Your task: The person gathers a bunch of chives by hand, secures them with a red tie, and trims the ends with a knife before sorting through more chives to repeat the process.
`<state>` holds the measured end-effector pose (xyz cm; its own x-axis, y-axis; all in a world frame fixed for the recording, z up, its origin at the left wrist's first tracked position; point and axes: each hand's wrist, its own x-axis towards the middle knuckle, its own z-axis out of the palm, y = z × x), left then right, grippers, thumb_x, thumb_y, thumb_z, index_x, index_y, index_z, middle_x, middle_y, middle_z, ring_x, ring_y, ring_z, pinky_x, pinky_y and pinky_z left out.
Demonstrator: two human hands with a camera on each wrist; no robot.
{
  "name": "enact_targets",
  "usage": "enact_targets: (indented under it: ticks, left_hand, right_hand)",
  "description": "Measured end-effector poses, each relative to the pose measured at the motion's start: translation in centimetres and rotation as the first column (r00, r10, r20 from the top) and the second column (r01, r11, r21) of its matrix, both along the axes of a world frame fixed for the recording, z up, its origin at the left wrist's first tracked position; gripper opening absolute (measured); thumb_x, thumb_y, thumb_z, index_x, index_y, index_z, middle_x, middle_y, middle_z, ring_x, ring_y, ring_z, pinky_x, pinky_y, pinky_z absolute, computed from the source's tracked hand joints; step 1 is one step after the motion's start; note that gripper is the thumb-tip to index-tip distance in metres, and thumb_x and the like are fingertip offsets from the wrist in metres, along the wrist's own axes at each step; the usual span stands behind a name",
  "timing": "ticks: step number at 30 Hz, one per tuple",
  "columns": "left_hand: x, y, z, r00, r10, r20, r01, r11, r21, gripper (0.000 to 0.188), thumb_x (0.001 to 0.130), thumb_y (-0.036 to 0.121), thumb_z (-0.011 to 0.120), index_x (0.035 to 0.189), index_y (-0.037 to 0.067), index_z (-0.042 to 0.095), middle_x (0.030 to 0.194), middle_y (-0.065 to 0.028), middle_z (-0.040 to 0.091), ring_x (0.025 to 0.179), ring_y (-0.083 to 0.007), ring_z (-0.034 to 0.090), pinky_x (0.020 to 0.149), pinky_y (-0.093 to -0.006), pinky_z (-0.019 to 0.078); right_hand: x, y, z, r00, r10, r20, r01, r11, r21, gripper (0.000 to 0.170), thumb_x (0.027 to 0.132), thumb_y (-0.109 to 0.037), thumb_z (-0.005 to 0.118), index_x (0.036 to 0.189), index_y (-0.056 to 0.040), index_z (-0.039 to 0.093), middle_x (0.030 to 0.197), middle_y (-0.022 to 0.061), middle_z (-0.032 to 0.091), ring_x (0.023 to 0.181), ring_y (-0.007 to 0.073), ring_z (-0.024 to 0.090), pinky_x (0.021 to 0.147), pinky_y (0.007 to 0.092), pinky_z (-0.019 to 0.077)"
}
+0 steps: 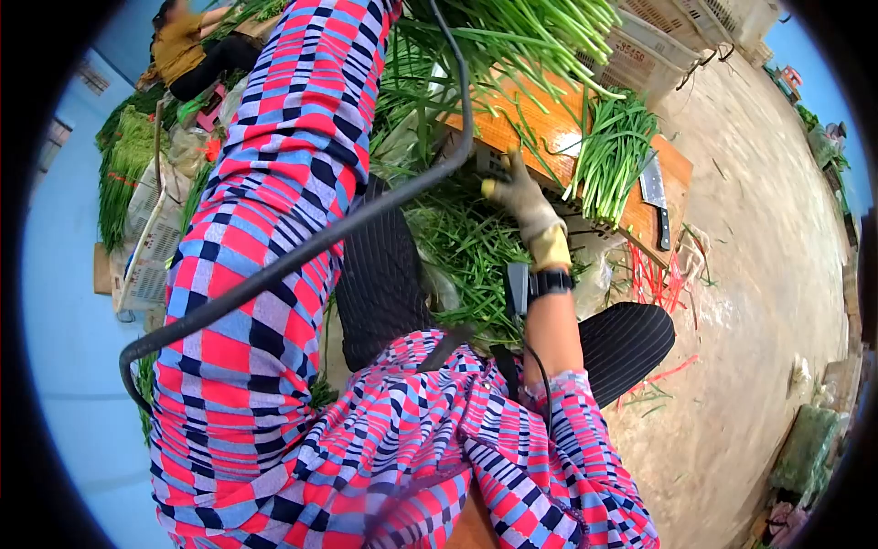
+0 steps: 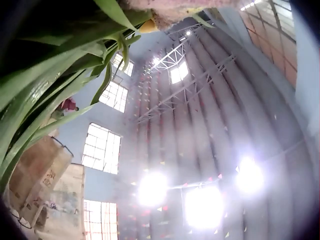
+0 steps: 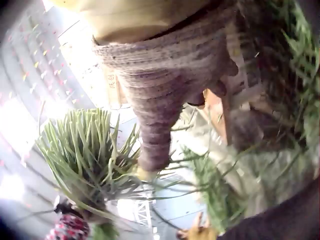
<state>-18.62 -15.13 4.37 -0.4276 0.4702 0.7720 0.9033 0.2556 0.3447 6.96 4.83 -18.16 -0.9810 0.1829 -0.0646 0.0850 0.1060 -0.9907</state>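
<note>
My right hand (image 1: 529, 203), in a dirty knitted glove with yellow fingertips, reaches toward the near edge of the wooden board (image 1: 549, 123) with thumb and finger spread, holding nothing. In the right wrist view one gloved finger (image 3: 156, 142) points down past loose leaves. A big bunch of garlic chives (image 1: 521, 37) is held up at the top of the head view by my left hand (image 2: 175, 14), whose glove shows only as a strip in the left wrist view. Its long flat leaves hang beside that glove. A second bunch (image 1: 611, 156) lies across the board.
On the board's right lies a cleaver (image 1: 654, 197) with a black handle. Loose green leaves (image 1: 476, 261) heap below the board. Red strings (image 1: 654, 279) hang at its corner. Plastic crates (image 1: 640, 55) stand behind, and another person (image 1: 187, 50) sits far left.
</note>
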Motion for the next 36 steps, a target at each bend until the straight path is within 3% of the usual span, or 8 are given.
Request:
enact_targets:
  ticks: [1,5,9,12,20,27,31,36]
  left_hand:
    - [0.1,0.0,-0.1,1.0,0.006,0.001,-0.006,1.0,0.0,0.031,0.089,0.025,0.047,0.101,-0.001,0.059,0.092,-0.0162,0.062,0.081,-0.0265,0.054,0.075,-0.0396,0.0452]
    - [0.1,-0.2,-0.4,1.0,0.019,0.012,-0.019,1.0,0.002,0.031,0.09,0.025,0.047,0.102,-0.001,0.059,0.094,-0.0162,0.062,0.082,-0.0266,0.054,0.076,-0.0399,0.0448]
    - [0.4,-0.5,-0.7,0.999,0.045,0.02,-0.046,0.999,0.016,0.031,0.09,0.025,0.047,0.103,-0.001,0.058,0.095,-0.0163,0.061,0.084,-0.0266,0.054,0.077,-0.0402,0.0445]
    - [0.5,-0.9,-0.9,0.999,0.05,0.022,-0.05,0.998,0.03,0.031,0.09,0.025,0.046,0.104,-0.001,0.058,0.096,-0.0163,0.061,0.085,-0.0267,0.054,0.078,-0.0404,0.0442]
    - [1.2,-1.1,-1.2,0.997,0.068,0.02,-0.069,0.997,0.04,0.032,0.091,0.025,0.046,0.106,-0.001,0.057,0.099,-0.0163,0.061,0.089,-0.0268,0.053,0.08,-0.0409,0.0435]
    - [1.6,-1.4,-1.4,0.996,0.084,0.027,-0.085,0.995,0.048,0.032,0.091,0.025,0.045,0.108,-0.001,0.057,0.101,-0.0163,0.06,0.092,-0.0269,0.053,0.083,-0.0413,0.0429]
    - [1.9,-1.5,-1.7,0.996,0.085,0.032,-0.087,0.995,0.058,0.033,0.092,0.025,0.045,0.109,-0.001,0.056,0.102,-0.0164,0.06,0.093,-0.027,0.052,0.084,-0.0416,0.0426]
    - [1.7,-1.6,-1.5,0.996,0.082,0.039,-0.084,0.994,0.067,0.033,0.092,0.025,0.044,0.11,-0.001,0.056,0.104,-0.0164,0.059,0.095,-0.027,0.052,0.085,-0.0419,0.0421]
  right_hand:
    - [-1.4,-0.9,0.9,0.986,-0.055,-0.16,0.01,0.962,-0.272,0.089,0.08,-0.026,0.074,0.148,-0.0091,0.02,0.135,0.0262,0.046,0.127,0.0315,0.045,0.109,0.0385,0.0307]
    - [-5.4,-3.2,6.3,0.999,-0.035,0.007,0.034,0.85,-0.526,0.067,0.083,-0.018,0.068,0.139,-0.0039,0.034,0.134,0.0233,0.048,0.125,0.0309,0.045,0.109,0.0375,0.0294]
    - [-10.7,-2.9,2.3,0.947,-0.1,-0.305,-0.017,0.932,-0.361,0.046,0.089,-0.018,0.058,0.131,-0.0056,0.046,0.126,0.0167,0.054,0.114,0.0272,0.052,0.1,0.0353,0.0377]
    - [-12.0,-2.7,1.0,0.723,-0.168,-0.67,0.031,0.977,-0.212,0.039,0.092,-0.025,0.053,0.128,-0.0108,0.051,0.119,0.0126,0.058,0.104,0.0234,0.057,0.09,0.0331,0.0453]
    - [-8.7,-3.8,0.7,0.909,-0.173,-0.38,-0.012,0.898,-0.439,0.03,0.091,-0.026,0.052,0.117,-0.0106,0.053,0.105,0.0105,0.057,0.094,0.0228,0.058,0.092,0.0395,0.0446]
    - [-7.9,-4.0,3.4,0.909,-0.24,-0.34,-0.024,0.786,-0.618,0.024,0.091,-0.027,0.051,0.108,-0.0105,0.054,0.092,0.0087,0.057,0.086,0.0223,0.058,0.094,0.0451,0.0441]
    - [-7.9,-2.4,4.7,0.885,-0.324,-0.335,-0.05,0.648,-0.76,0.021,0.091,-0.027,0.05,0.103,-0.0104,0.055,0.085,0.0076,0.057,0.082,0.0221,0.059,0.095,0.0483,0.0438]
    - [-5.2,-0.7,5.8,0.876,-0.402,-0.267,-0.184,0.234,-0.955,0.02,0.091,-0.028,0.049,0.096,-0.0103,0.056,0.077,0.0063,0.057,0.076,0.0217,0.059,0.097,0.0523,0.0434]
